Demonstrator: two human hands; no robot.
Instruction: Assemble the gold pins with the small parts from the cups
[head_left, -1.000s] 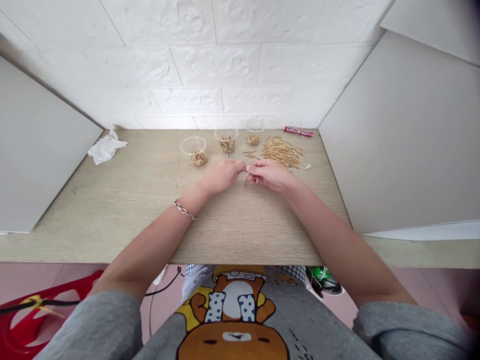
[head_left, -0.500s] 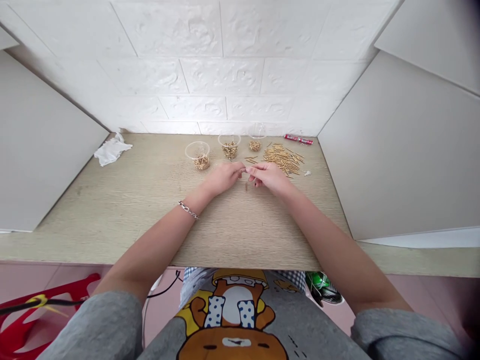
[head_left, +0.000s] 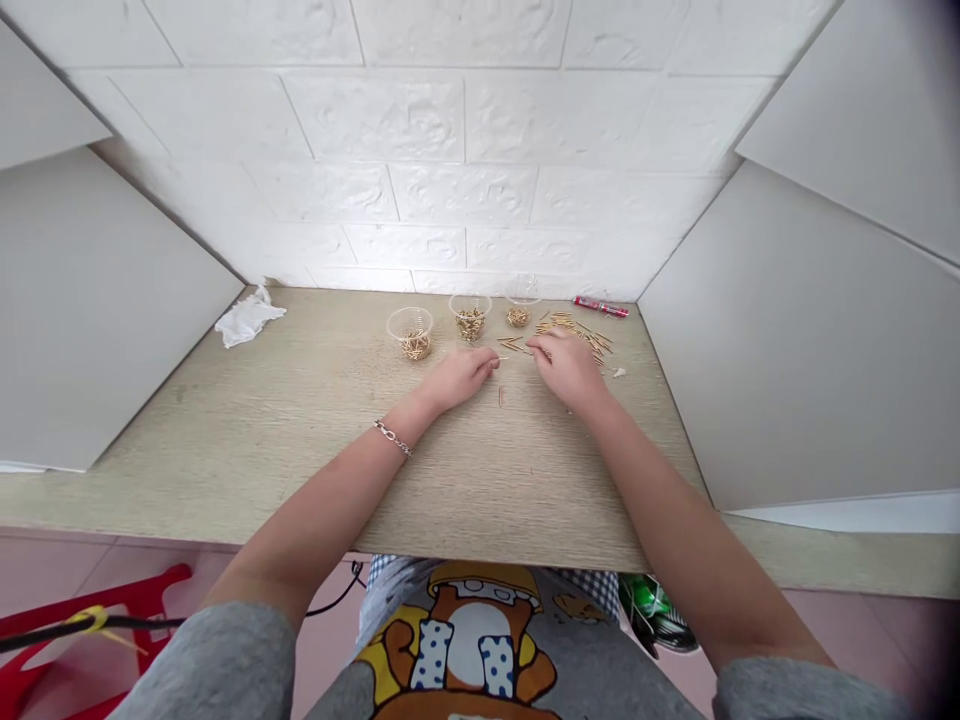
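Note:
My left hand [head_left: 463,376] is closed, pinching a thin pale rod [head_left: 504,358] that sticks out to the right of the fingertips. Just across from it, my right hand [head_left: 567,366] has its thumb and fingers pressed together; whatever they hold is too small to name. It partly covers a loose pile of slim gold rods [head_left: 600,345]. A few gold rods [head_left: 511,343] lie apart, left of the pile. On the tabletop between my hands and the near edge is one short coppery piece [head_left: 501,396].
Three clear plastic cups stand along the back: the left cup [head_left: 410,322], the middle cup [head_left: 470,305] and the right cup [head_left: 523,292], each with small gold pieces. A red tube [head_left: 601,306] lies by the wall. Crumpled white tissue [head_left: 249,318] is at left. Panels [head_left: 817,370] flank the tabletop.
My hands, fingertips together before, are now apart; the right one has moved right to the edge of the gold pile. The whole view has shifted slightly.

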